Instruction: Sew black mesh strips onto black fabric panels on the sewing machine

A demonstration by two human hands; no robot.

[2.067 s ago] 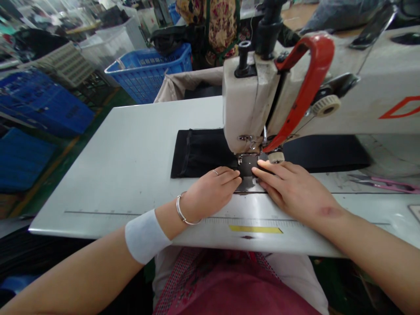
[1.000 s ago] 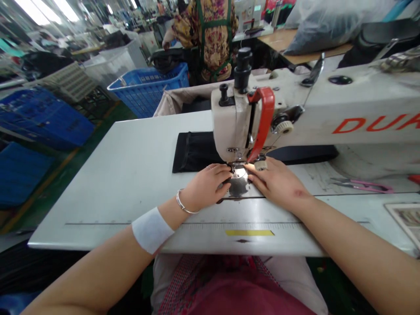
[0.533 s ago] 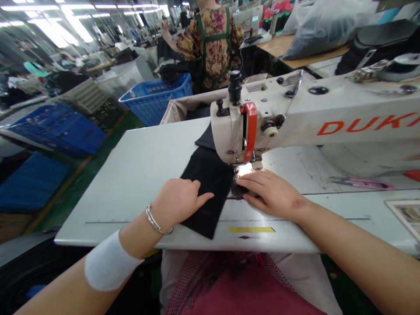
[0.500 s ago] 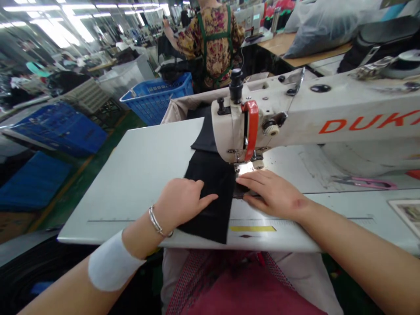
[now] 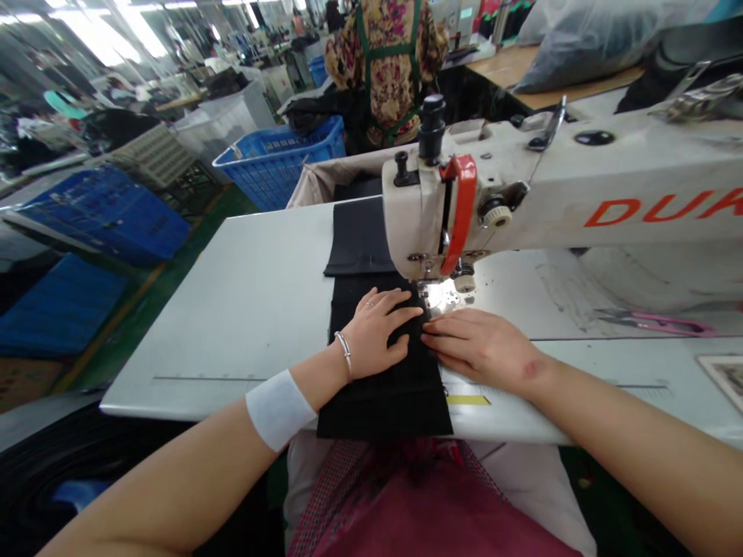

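A long strip of black fabric [image 5: 380,387] lies front to back on the white sewing table [image 5: 249,294], running under the head of the cream sewing machine [image 5: 522,201] and over the table's front edge. My left hand [image 5: 380,331] lies flat on the fabric just left of the needle area, fingers stretched out. At the fabric's right edge my right hand [image 5: 479,346] rests flat, its fingertips touching the cloth below the lit needle plate [image 5: 444,298]. Neither hand grips anything.
Pink-handled scissors [image 5: 655,323] lie on the table to the right. A blue plastic basket [image 5: 284,158] and blue crates [image 5: 98,216] stand beyond the table's left side. A person in a flowered top [image 5: 388,54] stands behind the machine.
The black fabric, lying crosswise behind the needle a second ago, has been turned lengthwise towards me. Both hands have shifted onto it and flattened it below the needle.
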